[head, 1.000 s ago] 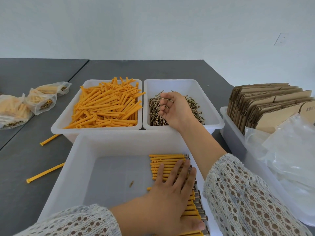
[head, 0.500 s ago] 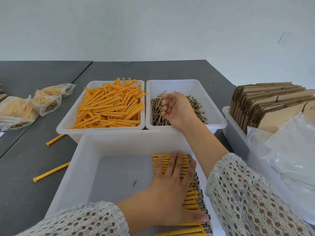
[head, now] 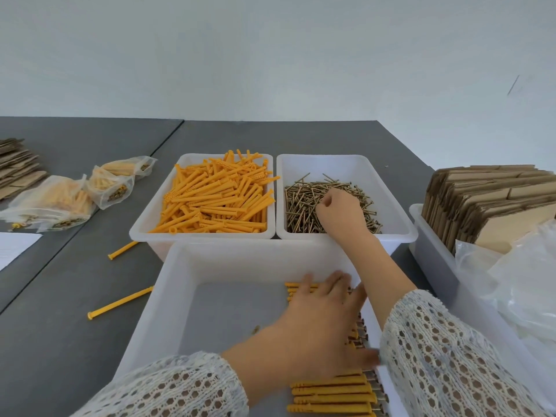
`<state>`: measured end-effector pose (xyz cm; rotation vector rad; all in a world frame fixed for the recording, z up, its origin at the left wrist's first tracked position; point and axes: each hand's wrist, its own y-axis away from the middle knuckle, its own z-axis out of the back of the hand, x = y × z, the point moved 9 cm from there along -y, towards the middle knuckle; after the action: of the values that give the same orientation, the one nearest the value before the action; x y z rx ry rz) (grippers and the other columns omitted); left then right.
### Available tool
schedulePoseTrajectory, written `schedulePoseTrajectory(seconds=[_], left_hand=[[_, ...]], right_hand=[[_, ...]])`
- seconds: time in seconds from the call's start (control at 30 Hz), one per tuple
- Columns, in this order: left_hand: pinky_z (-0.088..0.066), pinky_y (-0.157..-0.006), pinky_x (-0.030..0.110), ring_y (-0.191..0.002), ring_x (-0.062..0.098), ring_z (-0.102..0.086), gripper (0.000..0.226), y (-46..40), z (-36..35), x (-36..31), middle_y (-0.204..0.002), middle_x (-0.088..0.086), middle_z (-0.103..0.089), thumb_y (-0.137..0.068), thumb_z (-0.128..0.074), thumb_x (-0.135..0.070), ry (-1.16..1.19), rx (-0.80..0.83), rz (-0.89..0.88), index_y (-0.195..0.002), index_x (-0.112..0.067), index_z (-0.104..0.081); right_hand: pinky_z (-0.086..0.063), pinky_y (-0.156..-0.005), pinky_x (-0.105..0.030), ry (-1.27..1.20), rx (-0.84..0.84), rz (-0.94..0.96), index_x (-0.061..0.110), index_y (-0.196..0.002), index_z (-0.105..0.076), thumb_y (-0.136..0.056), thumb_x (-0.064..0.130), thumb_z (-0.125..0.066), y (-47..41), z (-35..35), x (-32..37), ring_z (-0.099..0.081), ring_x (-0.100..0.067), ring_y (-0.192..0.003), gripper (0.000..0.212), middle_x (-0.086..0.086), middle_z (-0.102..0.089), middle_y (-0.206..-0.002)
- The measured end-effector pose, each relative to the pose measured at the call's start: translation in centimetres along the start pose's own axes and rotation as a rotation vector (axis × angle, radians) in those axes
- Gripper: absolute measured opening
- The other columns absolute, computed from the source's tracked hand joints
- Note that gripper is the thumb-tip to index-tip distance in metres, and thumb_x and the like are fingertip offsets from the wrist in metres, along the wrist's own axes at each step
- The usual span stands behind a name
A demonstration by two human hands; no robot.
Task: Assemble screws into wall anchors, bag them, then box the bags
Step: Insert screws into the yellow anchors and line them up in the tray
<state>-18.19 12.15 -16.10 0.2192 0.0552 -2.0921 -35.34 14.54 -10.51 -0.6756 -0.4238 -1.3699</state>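
Head view: right hand (head: 338, 210) curled down into screws (head: 304, 203), upper-right bin, grasp hidden, can't tell. Left hand (head: 319, 323) flat, fingers straight, pressing assembled anchors (head: 331, 389), lower centre.

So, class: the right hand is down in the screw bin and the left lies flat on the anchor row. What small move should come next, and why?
Probably close the right hand on a few screws and lift them out. Its knuckles face up with the fingers buried in the pile, so any grip is hidden. The left hand rests on the anchors in the near bin.
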Motion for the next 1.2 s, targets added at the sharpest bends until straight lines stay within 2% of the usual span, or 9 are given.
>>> schedulePoseTrajectory(seconds=[0.07,0.17,0.3,0.47,0.6,0.8,0.97,1.07,1.2], left_hand=[[-0.044,-0.084,0.038,-0.103,0.024,-0.060,0.049,-0.1,5.1,0.4,-0.110,0.003,-0.064,-0.095,-0.039,-0.058,-0.025,-0.276,-0.013,-0.120,-0.019,-0.056],[-0.038,-0.058,0.032,-0.066,0.015,-0.054,0.029,1.1,10.0,3.8,-0.070,-0.004,-0.058,-0.098,-0.038,-0.038,-0.012,-0.509,0.096,-0.081,-0.024,-0.058],[-0.047,-0.063,0.033,-0.090,0.013,-0.052,0.020,3.3,12.3,10.6,-0.093,-0.010,-0.061,-0.096,-0.044,-0.029,-0.043,-0.674,0.351,-0.097,-0.025,-0.064],[-0.039,-0.090,0.040,-0.113,0.024,-0.045,0.025,3.7,9.8,16.9,-0.119,0.000,-0.052,-0.095,-0.043,-0.033,-0.120,-0.504,0.672,-0.111,-0.024,-0.060],[-0.035,-0.092,0.042,-0.112,0.023,-0.046,0.021,3.4,9.2,18.1,-0.114,-0.003,-0.055,-0.094,-0.042,-0.033,0.005,-0.494,0.685,-0.105,-0.032,-0.060],[-0.044,-0.086,0.040,-0.106,0.022,-0.049,0.018,3.4,9.3,19.3,-0.102,-0.008,-0.057,-0.091,-0.047,-0.030,0.117,-0.480,0.671,-0.094,-0.040,-0.062],[-0.042,-0.068,0.033,-0.096,0.016,-0.053,0.017,3.6,9.7,19.2,-0.089,-0.016,-0.063,-0.088,-0.052,-0.027,0.175,-0.571,0.681,-0.084,-0.037,-0.065],[-0.044,-0.073,0.035,-0.102,0.017,-0.053,0.019,3.2,9.3,19.4,-0.100,-0.017,-0.062,-0.090,-0.050,-0.029,0.169,-0.511,0.674,-0.089,-0.040,-0.066],[-0.037,-0.078,0.035,-0.113,0.019,-0.048,0.023,3.0,8.8,19.6,-0.112,-0.015,-0.060,-0.091,-0.048,-0.032,0.172,-0.419,0.680,-0.096,-0.045,-0.065]], right_hand=[[-0.046,-0.070,-0.035,0.149,0.124,-0.012,0.011,-0.099,-0.056,-0.089,0.018,-0.051,0.0,-1.3,-0.2,-0.057,-0.027,-0.088,0.013,-0.007,-0.060,-0.095],[-0.046,-0.076,-0.038,0.280,0.247,-0.047,0.016,-0.101,-0.051,-0.089,0.026,-0.049,0.1,-2.7,-0.3,-0.056,-0.027,-0.089,0.016,-0.005,-0.059,-0.096],[-0.047,-0.078,-0.038,0.350,0.361,-0.108,0.015,-0.077,-0.048,-0.091,0.029,-0.047,0.4,-3.3,-0.3,-0.053,-0.023,-0.077,0.019,-0.002,-0.055,-0.081],[-0.047,-0.088,-0.041,0.383,0.429,-0.135,0.016,-0.078,-0.049,-0.091,0.029,-0.043,1.1,-3.2,0.0,-0.056,-0.026,-0.083,0.019,-0.003,-0.056,-0.084],[-0.040,-0.078,-0.038,0.385,0.456,-0.114,0.019,-0.070,-0.038,-0.090,0.031,-0.042,1.5,-3.2,0.4,-0.047,-0.024,-0.078,0.024,-0.001,-0.047,-0.078],[-0.042,-0.081,-0.039,0.363,0.471,-0.079,0.017,-0.071,-0.039,-0.094,0.034,-0.041,1.7,-3.1,0.6,-0.048,-0.025,-0.080,0.028,-0.002,-0.047,-0.078],[-0.039,-0.072,-0.037,0.260,0.378,-0.091,0.011,-0.067,-0.048,-0.090,0.011,-0.041,1.9,-1.8,0.1,-0.043,-0.023,-0.066,0.024,-0.004,-0.048,-0.070],[-0.052,-0.089,-0.042,0.264,0.369,-0.074,0.004,-0.095,-0.070,-0.091,0.004,-0.041,2.3,-1.1,0.1,-0.061,-0.029,-0.089,0.029,-0.011,-0.068,-0.097],[-0.048,-0.101,-0.046,0.257,0.401,-0.108,0.005,-0.109,-0.072,-0.091,0.002,-0.044,2.0,-0.6,-0.1,-0.058,-0.031,-0.115,0.033,-0.012,-0.065,-0.123]])
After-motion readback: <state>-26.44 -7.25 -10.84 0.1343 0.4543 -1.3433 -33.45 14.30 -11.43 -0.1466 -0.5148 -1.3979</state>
